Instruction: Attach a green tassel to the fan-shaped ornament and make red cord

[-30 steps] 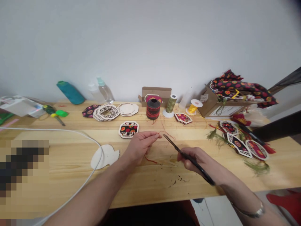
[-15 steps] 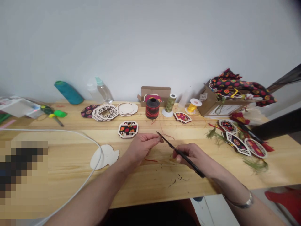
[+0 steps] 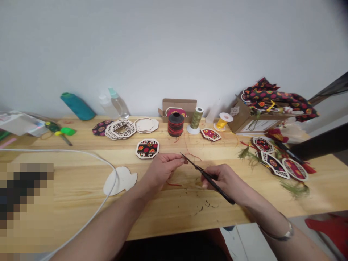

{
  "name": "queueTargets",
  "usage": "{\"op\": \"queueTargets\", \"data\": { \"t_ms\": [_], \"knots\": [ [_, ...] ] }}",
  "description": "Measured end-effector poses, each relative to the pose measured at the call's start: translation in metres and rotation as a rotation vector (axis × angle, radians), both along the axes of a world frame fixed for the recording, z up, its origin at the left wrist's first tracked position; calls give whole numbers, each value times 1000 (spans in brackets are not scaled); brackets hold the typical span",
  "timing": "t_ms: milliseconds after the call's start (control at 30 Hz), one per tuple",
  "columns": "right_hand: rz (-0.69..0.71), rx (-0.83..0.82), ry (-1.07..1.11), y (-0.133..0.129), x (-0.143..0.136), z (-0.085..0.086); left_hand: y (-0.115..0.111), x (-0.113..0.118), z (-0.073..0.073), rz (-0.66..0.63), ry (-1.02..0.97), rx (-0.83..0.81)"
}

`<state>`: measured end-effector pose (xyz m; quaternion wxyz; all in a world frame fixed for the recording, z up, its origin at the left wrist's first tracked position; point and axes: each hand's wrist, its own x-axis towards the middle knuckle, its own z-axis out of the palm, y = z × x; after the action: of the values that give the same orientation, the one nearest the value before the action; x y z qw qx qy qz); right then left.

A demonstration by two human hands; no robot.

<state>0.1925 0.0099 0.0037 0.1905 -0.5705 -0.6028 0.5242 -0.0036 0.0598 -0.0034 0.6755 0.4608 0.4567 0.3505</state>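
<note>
Red thread (image 3: 174, 184) hangs out below my left hand (image 3: 163, 168), whose fingers are pinched together around it. Black scissors (image 3: 213, 182) are in my right hand (image 3: 221, 177), with the blades angled up and left so that the tips touch or nearly touch the left fingertips. Just behind my left hand lies an octagonal ornament (image 3: 147, 148) with patterned fabric in a pale frame. A spool of red and black thread (image 3: 175, 125) stands further back, and a loose red strand runs on the table to its right.
A white cable (image 3: 92, 155) curves across the left side over a pale cutout (image 3: 121, 181). Green (image 3: 196, 119) and yellow (image 3: 221, 124) spools stand at the back. A cardboard box (image 3: 244, 117) with fabric and several tasselled ornaments (image 3: 274, 165) are at the right.
The scissors have shifted very slightly up and left with my right hand, and their blades look closer together. My left hand has hardly moved.
</note>
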Motion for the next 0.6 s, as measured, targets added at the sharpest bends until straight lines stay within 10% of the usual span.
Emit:
{"op": "queueTargets", "data": {
  "t_ms": [600],
  "knots": [
    [355,327,-923,-18,70,18,10,-5,-7,243,-96,-67]
  ]
}}
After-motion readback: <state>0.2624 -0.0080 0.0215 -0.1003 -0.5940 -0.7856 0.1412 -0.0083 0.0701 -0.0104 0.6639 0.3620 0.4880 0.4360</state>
